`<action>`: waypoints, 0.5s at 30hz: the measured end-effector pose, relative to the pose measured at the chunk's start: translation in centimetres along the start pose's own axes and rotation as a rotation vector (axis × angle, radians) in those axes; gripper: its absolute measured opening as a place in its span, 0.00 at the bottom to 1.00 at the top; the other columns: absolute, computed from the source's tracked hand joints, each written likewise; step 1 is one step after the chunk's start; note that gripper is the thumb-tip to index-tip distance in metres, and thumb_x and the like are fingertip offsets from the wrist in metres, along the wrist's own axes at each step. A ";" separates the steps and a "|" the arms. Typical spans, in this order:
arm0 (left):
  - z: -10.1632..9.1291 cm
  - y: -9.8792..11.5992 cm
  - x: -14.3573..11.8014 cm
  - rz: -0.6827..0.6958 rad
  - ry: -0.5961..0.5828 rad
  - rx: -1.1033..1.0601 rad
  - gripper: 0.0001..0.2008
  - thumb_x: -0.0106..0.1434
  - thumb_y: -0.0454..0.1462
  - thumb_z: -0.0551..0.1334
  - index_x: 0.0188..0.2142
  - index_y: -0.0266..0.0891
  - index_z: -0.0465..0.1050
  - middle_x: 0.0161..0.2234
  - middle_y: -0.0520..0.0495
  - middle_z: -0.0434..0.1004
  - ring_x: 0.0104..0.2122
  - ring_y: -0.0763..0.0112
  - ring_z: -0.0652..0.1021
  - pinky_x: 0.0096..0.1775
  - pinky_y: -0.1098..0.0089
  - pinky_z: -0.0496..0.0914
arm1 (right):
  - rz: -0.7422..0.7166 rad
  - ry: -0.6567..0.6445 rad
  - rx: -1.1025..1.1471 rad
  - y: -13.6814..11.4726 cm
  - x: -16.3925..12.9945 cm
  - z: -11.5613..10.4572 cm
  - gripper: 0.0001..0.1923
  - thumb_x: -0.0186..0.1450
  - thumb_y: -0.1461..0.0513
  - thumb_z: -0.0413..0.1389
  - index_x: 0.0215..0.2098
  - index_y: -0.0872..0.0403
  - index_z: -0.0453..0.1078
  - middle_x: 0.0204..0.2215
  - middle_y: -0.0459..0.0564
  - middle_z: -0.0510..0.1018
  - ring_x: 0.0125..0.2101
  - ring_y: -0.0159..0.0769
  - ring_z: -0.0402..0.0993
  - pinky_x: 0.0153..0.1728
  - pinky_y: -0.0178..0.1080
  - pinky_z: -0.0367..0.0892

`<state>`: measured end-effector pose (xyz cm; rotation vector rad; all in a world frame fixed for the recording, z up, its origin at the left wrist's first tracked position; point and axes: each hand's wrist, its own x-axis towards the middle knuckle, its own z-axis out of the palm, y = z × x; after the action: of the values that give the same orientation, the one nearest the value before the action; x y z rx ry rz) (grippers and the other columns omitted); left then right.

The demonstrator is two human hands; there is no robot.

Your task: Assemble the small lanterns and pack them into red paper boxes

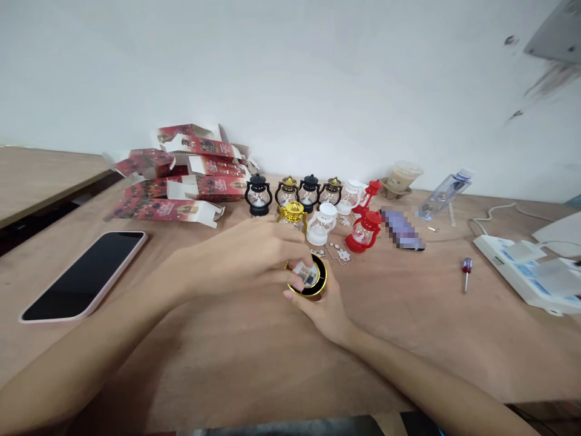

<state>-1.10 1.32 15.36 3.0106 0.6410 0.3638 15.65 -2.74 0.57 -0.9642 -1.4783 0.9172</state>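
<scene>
My right hand (331, 309) is wrapped round a small lantern (321, 278) with a gold rim, its black underside turned up toward me. White and dark parts show inside the round opening of its base. From the left, my left hand (258, 254) reaches over this opening, thumb and fingertips closed at the white part; what they grip is too small to make out. Just behind stand a gold lantern (293, 213), a white lantern (322, 224) and a red lantern (364, 231). Several black, bronze-topped and white lanterns, such as the black lantern (258, 197), form a row further back.
Red printed boxes (181, 209) lie piled at the back left, beyond a phone (86, 275). Small flat cutouts (340, 253) lie behind my hands. Rightward are another phone (403, 229), a screwdriver (466, 272), a bottle (445, 195), a cup (403, 177) and a power strip (521, 275).
</scene>
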 end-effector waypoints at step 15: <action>5.8 -5.6 0.5 -0.338 -0.433 0.249 0.07 0.56 0.30 0.60 0.30 0.38 0.78 0.32 0.41 0.80 0.34 0.60 0.79 0.32 0.68 0.67 | -0.015 0.015 -0.086 -0.1 -0.1 -0.2 0.24 0.53 0.61 0.63 0.46 0.51 0.62 0.43 0.50 0.75 0.44 0.39 0.72 0.45 0.42 0.69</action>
<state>-1.52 6.65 9.34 2.9585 1.1859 -0.3975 15.84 -2.86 0.62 -1.0192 -1.5209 0.8388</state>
